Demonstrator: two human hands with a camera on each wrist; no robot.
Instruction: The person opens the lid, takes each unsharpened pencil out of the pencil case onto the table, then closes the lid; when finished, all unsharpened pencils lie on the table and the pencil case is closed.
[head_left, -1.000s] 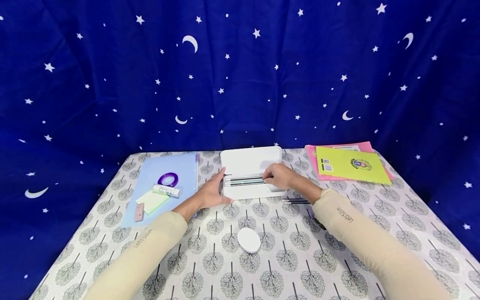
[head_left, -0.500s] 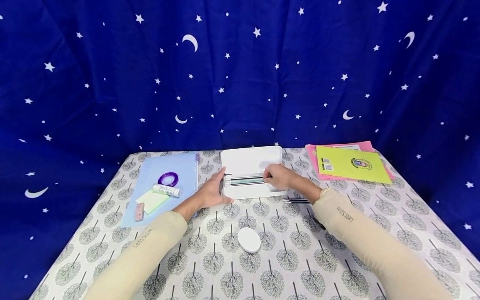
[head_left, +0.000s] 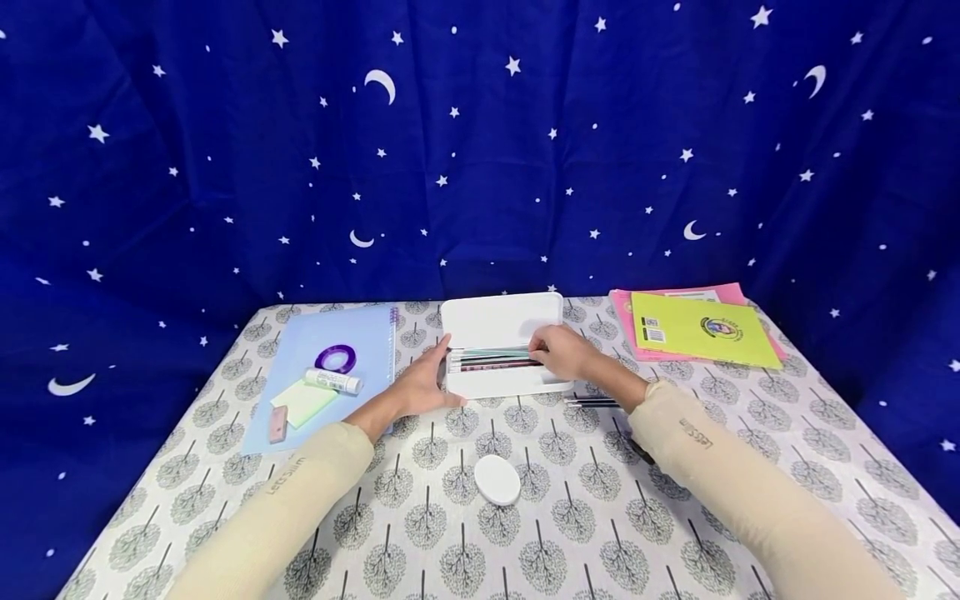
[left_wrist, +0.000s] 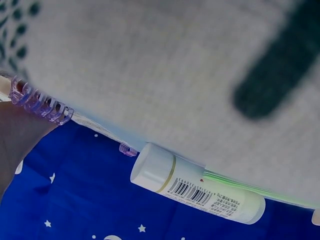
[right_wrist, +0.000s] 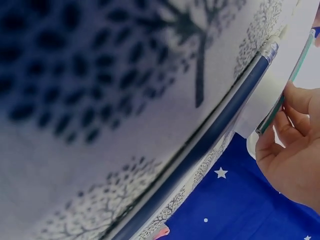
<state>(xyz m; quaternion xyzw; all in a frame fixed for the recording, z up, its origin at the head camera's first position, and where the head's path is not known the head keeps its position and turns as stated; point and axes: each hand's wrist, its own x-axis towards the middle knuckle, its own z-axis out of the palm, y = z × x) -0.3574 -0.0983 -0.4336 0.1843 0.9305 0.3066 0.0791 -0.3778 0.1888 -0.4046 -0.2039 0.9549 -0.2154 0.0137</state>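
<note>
A white pencil case (head_left: 502,387) lies with its lid (head_left: 502,321) raised, several pencils (head_left: 491,364) along its tray. My right hand (head_left: 561,352) is over its right end; in the right wrist view the fingers pinch a green pencil (right_wrist: 296,65) near one end. My left hand (head_left: 423,383) touches the case's left end, thumb and fingers spread straight, thumb at the front corner. Only the edge of that hand shows in the left wrist view. Dark blue pencils (head_left: 591,402) lie on the cloth below my right wrist, partly hidden by the arm.
On the left, a blue spiral notebook (head_left: 300,333) bears purple tape (head_left: 335,359), a glue stick (head_left: 333,381), sticky notes (head_left: 306,402) and a pink eraser (head_left: 278,424). A white oval object (head_left: 497,480) lies in front. Yellow (head_left: 690,329) and pink books (head_left: 624,312) lie at back right.
The green pencil has shifted up toward the lid with my right hand, and dark red and black pencils show more in the tray. My left hand has stayed in place.
</note>
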